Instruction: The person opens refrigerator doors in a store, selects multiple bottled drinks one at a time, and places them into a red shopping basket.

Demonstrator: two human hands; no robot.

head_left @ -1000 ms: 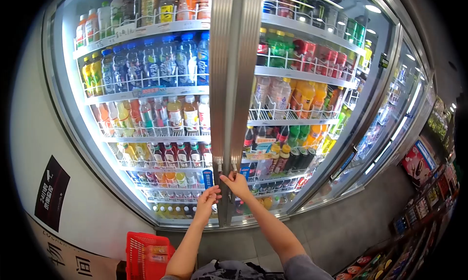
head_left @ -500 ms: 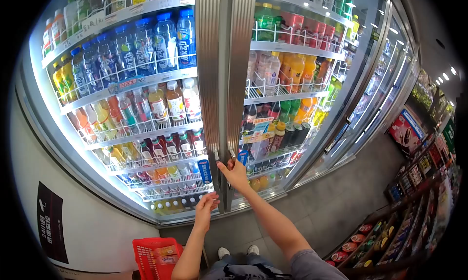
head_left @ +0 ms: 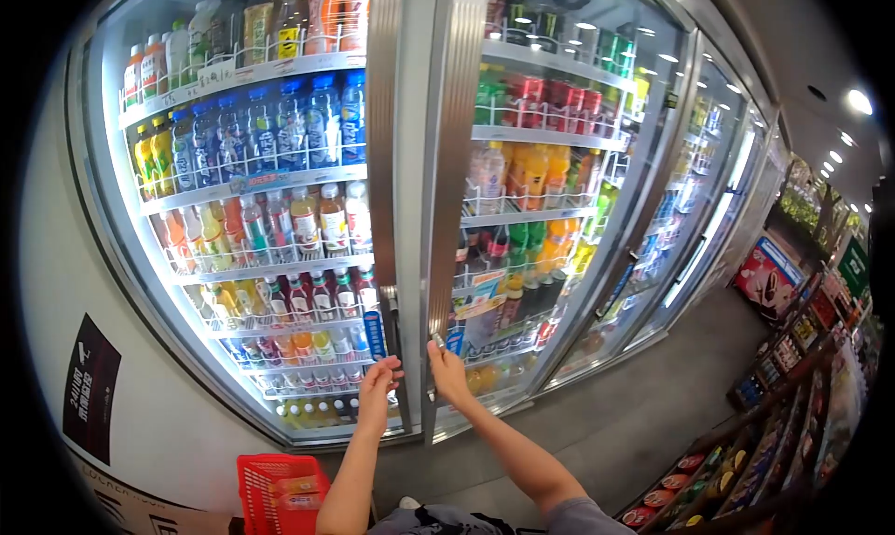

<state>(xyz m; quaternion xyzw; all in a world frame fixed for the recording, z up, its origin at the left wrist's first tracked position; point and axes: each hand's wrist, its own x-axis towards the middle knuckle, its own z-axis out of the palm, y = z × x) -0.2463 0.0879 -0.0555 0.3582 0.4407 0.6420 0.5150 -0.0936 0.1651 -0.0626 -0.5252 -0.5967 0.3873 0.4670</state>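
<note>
My right hand (head_left: 449, 375) is closed around the metal handle (head_left: 433, 349) of the right glass door (head_left: 451, 162), which stands slightly ajar. My left hand (head_left: 378, 386) hovers in front of the lower part of the left glass door (head_left: 381, 162), fingers loosely bent with nothing visible in them. It is just below that door's handle (head_left: 390, 316). Behind the left door are rows of drinks, among them blue-capped bottles (head_left: 291, 116) and dark red bottles (head_left: 322, 295). The right side holds orange drinks (head_left: 531, 176) and red cans (head_left: 562, 106).
A red basket (head_left: 250, 474) with packaged food (head_left: 298, 486) stands at the lower left. More glass cooler doors (head_left: 643, 246) run off to the right. Along the right side is a shelf of snacks (head_left: 746, 460), with grey floor (head_left: 597, 432) between it and the cooler.
The right door has swung slightly outward with my right hand on its handle, widening the gap between the doors. My left hand stays low before the left door. The view has shifted.
</note>
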